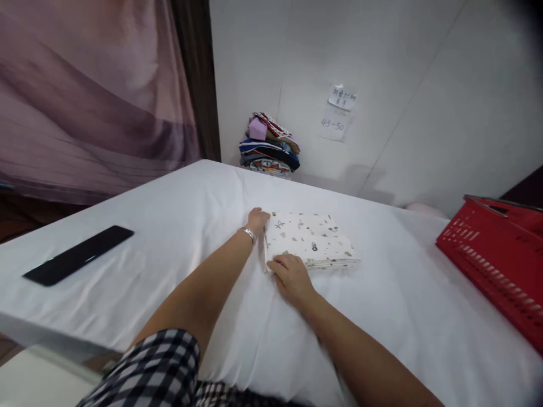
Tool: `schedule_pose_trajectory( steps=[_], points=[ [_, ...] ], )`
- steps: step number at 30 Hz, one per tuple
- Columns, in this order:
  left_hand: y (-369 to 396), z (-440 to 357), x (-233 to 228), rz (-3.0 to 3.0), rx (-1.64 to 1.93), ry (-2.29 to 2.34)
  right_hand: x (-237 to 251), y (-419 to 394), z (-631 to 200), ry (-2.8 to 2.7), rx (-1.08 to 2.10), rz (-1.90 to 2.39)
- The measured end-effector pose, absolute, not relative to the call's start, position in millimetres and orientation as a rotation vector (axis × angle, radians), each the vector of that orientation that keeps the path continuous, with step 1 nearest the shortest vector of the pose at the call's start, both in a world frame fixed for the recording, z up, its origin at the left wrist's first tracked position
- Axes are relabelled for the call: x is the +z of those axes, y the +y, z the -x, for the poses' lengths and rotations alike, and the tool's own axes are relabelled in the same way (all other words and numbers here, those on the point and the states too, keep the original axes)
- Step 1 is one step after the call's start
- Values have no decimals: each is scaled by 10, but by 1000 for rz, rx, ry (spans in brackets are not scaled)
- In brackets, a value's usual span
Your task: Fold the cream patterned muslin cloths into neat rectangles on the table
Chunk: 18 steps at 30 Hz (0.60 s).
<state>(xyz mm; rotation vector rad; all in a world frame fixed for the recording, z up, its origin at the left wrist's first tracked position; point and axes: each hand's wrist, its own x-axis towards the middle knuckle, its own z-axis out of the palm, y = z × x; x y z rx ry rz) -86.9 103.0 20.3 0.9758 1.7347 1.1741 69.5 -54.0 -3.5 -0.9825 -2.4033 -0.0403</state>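
Observation:
A folded white cloth (311,234) with small printed shapes lies flat on the white-covered table (190,226). Its layers show along the near edge. My left hand (257,219), with a bracelet at the wrist, grips the cloth's far left corner, fingers closed and partly hidden. At the near left corner, my right hand (292,276) holds the edge with its thumb at the corner and its fingers bent over the top.
A black flat object (78,255) lies at the left. On the right stands a red plastic basket (500,254). Folded clothes (269,144) are stacked beyond the far edge, by a wall with paper notes (337,113). A pinkish curtain (93,102) hangs at left.

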Motion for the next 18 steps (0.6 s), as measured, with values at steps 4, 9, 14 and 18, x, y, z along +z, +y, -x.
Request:
schedule_pose_trajectory(
  steps=[4, 9, 14, 18],
  points=[
    [1096, 841, 167, -1075, 1159, 1823, -19, -527, -645, -2418, -39, 1047],
    [1134, 798, 190, -1261, 1136, 1907, -26, -511, -627, -2418, -63, 1109],
    [1085, 832, 306, -1438, 1021, 1955, -73, -492, -652, -2420, -59, 1097],
    [782, 835, 445, -1785, 957, 1995, -66, -478, -664, -2433, -62, 1095]
  ],
)
